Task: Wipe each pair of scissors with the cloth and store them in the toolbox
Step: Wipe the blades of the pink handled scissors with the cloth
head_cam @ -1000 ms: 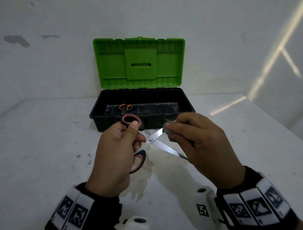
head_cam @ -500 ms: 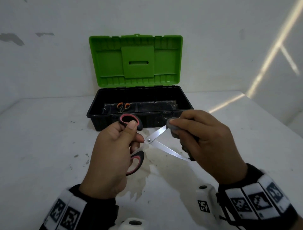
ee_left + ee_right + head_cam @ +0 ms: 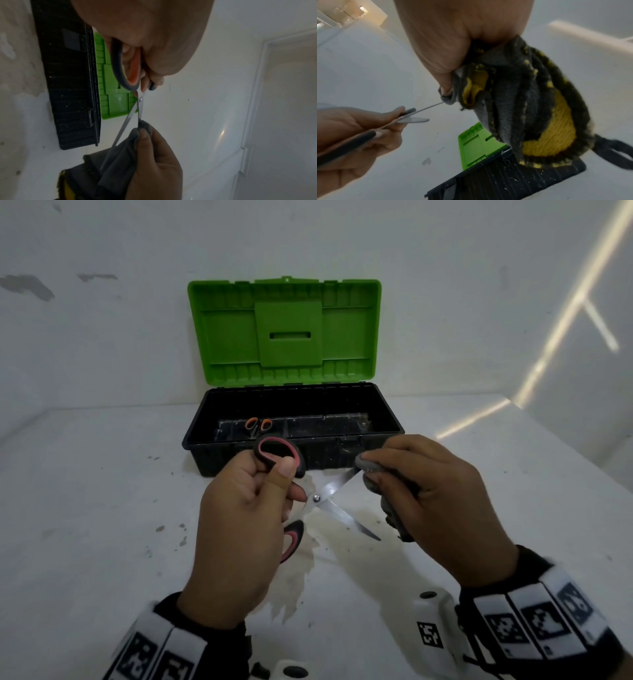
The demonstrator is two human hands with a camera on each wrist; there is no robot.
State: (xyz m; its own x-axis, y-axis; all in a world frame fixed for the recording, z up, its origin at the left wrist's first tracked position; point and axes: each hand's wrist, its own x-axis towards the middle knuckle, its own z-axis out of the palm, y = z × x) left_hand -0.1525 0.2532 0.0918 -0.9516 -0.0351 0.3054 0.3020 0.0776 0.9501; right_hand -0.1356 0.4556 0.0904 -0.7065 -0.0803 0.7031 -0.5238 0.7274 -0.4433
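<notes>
My left hand (image 3: 246,508) grips the black-and-red handles of a pair of scissors (image 3: 329,494), blades spread apart above the table. My right hand (image 3: 428,494) pinches a grey and yellow cloth (image 3: 373,470) around the tip of the upper blade. The cloth (image 3: 522,108) bunches under my right palm in the right wrist view; the left wrist view shows the cloth (image 3: 120,162) wrapped on one blade of the scissors (image 3: 137,108). Behind the hands stands the black toolbox (image 3: 394,422), green lid (image 3: 284,333) open. A smaller orange-handled pair of scissors (image 3: 257,426) lies inside it.
The toolbox stands against a white wall at the back of the white table (image 3: 85,508). A wet-looking stain (image 3: 301,570) marks the tabletop under the hands. Small dark specks dot the table's left side.
My right hand with the cloth has slid outward along the upper blade, from near the pivot toward its tip. The left hand keeps hold of the handles.
</notes>
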